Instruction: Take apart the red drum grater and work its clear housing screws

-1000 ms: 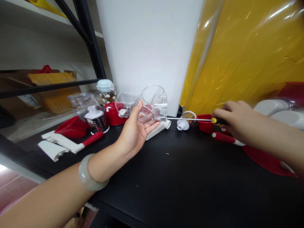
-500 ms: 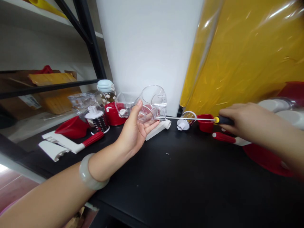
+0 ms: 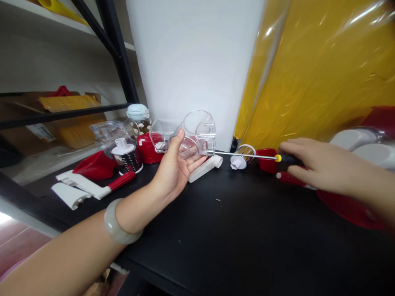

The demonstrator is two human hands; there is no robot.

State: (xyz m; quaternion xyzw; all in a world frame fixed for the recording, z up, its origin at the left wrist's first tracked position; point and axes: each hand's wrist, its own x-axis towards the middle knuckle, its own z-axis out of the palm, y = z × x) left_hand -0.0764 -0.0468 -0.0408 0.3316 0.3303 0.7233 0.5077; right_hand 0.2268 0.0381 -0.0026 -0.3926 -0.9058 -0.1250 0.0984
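Note:
My left hand [image 3: 177, 166] grips a clear plastic grater housing [image 3: 197, 129], thumb on its near side and fingers beneath. From the right, my right hand [image 3: 314, 162] is closed around the dark handle of a screwdriver [image 3: 256, 156] with a yellow collar. Its long shaft runs level to the lower right corner of the housing; whether the tip sits in a screw I cannot tell. Just under the housing lies a white plastic arm [image 3: 206, 168] with a round end. A small screw [image 3: 218, 200] rests on the black table in front of it.
Left on the table [image 3: 247, 246] are a drum grater [image 3: 126, 158], a white crank with red handle [image 3: 95, 189], a red hopper [image 3: 94, 165] and a blue-lidded bottle [image 3: 138, 113]. Another drum [image 3: 243, 156] and a red pusher [image 3: 267, 160] stand behind the shaft. A yellow wrapped panel [image 3: 321, 70] rises behind.
My right hand has shifted slightly left and its grip on the screwdriver handle has changed, with the handle end a little lower. My left hand and the clear housing stay almost still.

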